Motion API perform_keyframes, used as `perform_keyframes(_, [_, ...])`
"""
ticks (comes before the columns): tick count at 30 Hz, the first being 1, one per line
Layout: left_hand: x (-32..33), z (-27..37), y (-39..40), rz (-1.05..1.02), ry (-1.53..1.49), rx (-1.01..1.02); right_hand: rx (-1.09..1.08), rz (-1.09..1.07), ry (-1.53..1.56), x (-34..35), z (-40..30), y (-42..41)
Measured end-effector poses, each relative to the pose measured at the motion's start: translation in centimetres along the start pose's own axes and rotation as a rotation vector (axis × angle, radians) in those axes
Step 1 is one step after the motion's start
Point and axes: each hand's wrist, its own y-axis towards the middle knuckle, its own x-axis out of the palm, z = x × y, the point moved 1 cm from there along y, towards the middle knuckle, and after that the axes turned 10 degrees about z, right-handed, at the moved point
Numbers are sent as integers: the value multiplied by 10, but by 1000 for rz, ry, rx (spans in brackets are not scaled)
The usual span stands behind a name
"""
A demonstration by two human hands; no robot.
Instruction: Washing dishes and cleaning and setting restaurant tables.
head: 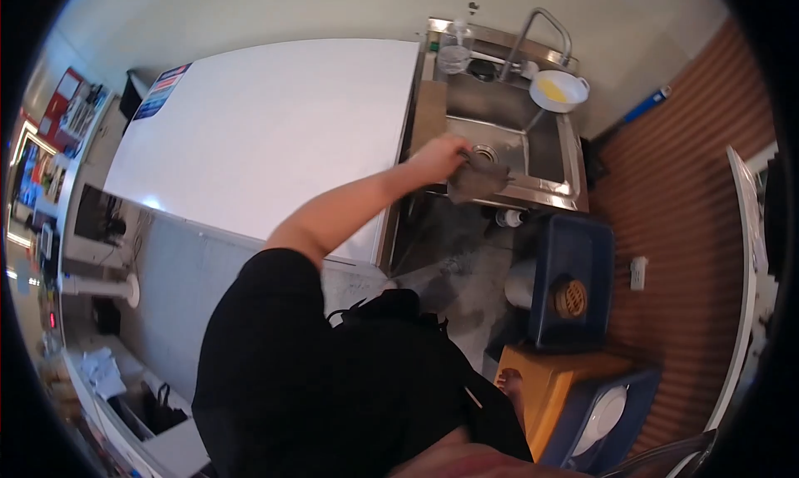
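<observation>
My left hand grips a grey cloth, which hangs over the front rim of the stainless steel sink, close to its drain. A brown board or strip runs along the sink's left side, just beyond the hand. Lower right, my right hand is small in view beside a yellow-orange box or cabinet. Its fingers look bent, and whether it touches the box or holds anything is unclear.
A white chest freezer stands left of the sink. Behind the basin are a curved faucet, a clear bottle and a white bowl with something yellow inside. Blue bins stand right, one holding white plates.
</observation>
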Motion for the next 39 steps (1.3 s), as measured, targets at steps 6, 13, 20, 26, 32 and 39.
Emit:
perform_keyframes(6, [-227, 33, -95, 472, -347, -617, -518, 425, -763, 156, -74, 56])
perform_keyframes(13, [-243, -83, -245, 445, 816, -590, -655, 440, -1249, 227, -85, 60])
perform_keyframes(20, [-224, -137, -187, 344, 1069, -1056, -957, -332, -2098, 186, -119, 54])
perform_keyframes(26, [-238, -237, -29, 348, 1080, -1116, -443, 571, -1280, 150, -85, 47])
perform_keyframes(32, [-138, -242, 107, 124, 1037, -665, 12, 504, -1014, 73, -160, 120])
perform_keyframes(39, [-69, -134, 1, -115, 700, -113, -772, 338, -1333, 202, -131, 76])
